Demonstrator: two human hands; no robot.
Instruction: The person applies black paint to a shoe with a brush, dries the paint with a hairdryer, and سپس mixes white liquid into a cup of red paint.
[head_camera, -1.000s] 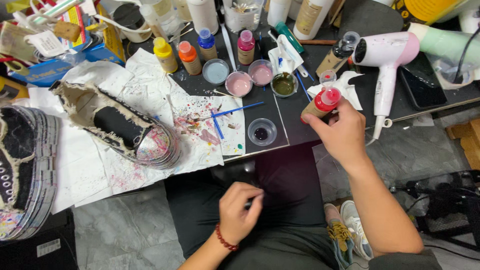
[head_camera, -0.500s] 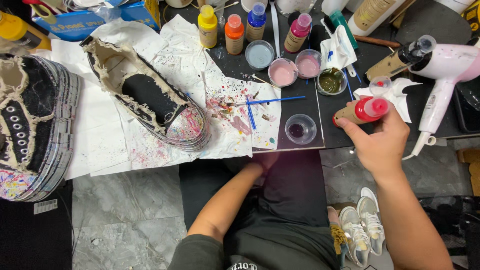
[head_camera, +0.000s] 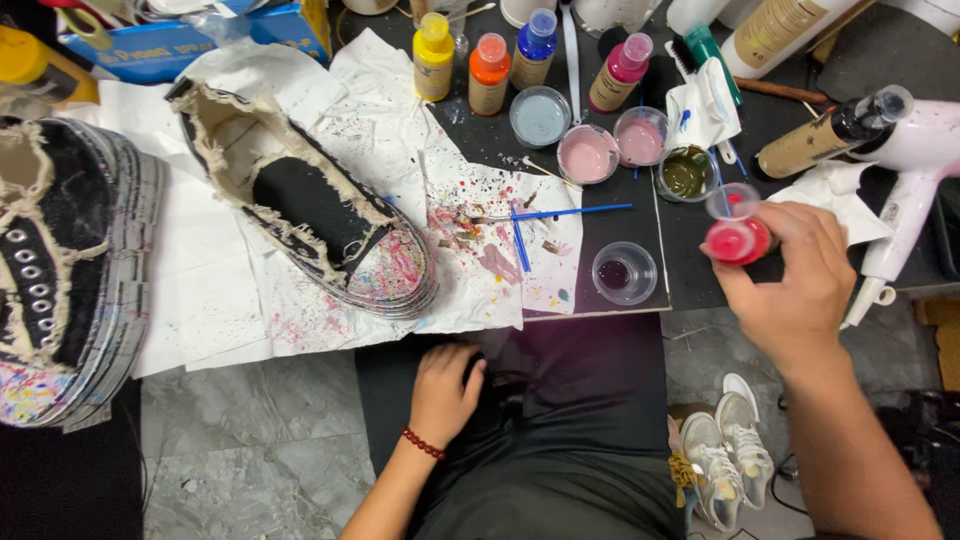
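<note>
**Red paint bottle held beside the clear cup**

Landmark: the small clear cup (head_camera: 624, 272) standing on the black surface (head_camera: 620, 225), near its front edge.

Far left of the cup lies a large black shoe (head_camera: 55, 270) with a paint-flecked sole. Nearer, still left of the cup, a frayed black canvas sneaker (head_camera: 310, 215) rests on white paper (head_camera: 215, 300) spattered with colour. Just left of the cup, two blue brushes (head_camera: 545, 215) lie on the speckled paper.

Below and left of the cup, the left hand (head_camera: 443, 393) rests on the person's dark lap, its fingers loosely curled and holding nothing; a red bead bracelet (head_camera: 422, 444) circles the wrist.

Behind the cup stand paint dishes in grey-blue, pink and olive (head_camera: 588, 155), and beyond them a row of yellow, orange, blue and pink bottles (head_camera: 488, 72).

Right of the cup, the right hand (head_camera: 790, 280) has its fingers wrapped round a red-capped paint bottle (head_camera: 738, 238), held just above the surface, near the cup but apart from it. Farther right lies a pink hair dryer (head_camera: 905, 190).
</note>
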